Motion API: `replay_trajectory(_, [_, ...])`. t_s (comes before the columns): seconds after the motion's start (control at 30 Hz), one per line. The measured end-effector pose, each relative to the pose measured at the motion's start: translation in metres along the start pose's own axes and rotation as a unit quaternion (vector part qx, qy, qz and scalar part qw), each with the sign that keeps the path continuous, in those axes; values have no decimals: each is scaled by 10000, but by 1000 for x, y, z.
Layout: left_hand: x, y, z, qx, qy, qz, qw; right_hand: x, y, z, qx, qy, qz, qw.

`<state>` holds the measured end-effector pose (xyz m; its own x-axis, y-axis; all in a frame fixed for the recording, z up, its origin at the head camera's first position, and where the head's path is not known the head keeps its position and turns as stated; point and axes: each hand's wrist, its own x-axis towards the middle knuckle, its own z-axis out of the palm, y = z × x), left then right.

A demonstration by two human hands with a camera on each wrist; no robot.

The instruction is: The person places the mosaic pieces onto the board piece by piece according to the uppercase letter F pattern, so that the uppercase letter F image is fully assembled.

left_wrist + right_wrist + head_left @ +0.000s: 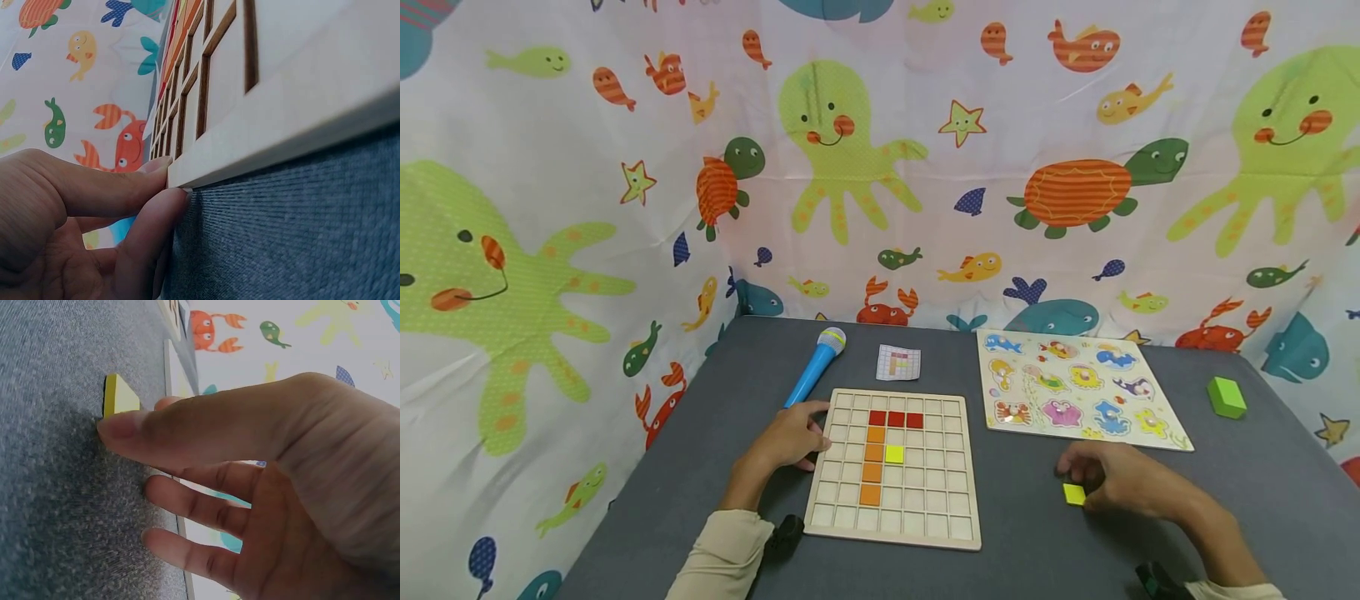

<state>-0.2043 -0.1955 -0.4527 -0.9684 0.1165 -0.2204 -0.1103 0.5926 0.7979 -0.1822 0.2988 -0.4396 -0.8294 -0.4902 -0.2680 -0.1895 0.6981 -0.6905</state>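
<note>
A wooden grid board (931, 516) lies on the grey table. Three red tiles (896, 419) form a row near its top, several orange tiles (872, 472) run down a column, and one yellow square (894, 454) sits beside that column. My left hand (790, 435) pinches the board's left edge; in the left wrist view, thumb and finger (144, 219) meet at its rim. To the right of the board, my right hand (1123, 479) pinches a loose yellow tile (1073, 494) low at the table. The right wrist view shows the thumb against this yellow tile (122, 397), the index finger mostly hidden.
Behind the board lie a blue toy microphone (811, 372) and a small printed pattern card (898, 363). A sea-animal puzzle board (1000, 421) lies at the back right, with a green block (1227, 398) farther right. A printed curtain (917, 167) hangs behind the table.
</note>
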Motion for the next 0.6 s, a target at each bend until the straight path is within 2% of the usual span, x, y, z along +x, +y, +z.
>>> replay_trajectory(0.33, [0,-3,0,-64,-59,124,9999,2,2,5,-333,296,-237,9987])
replay_trajectory(0.6, [-1,-3,0,-40,-45,104,9999,7,-6,14,-286,561,-214,9978])
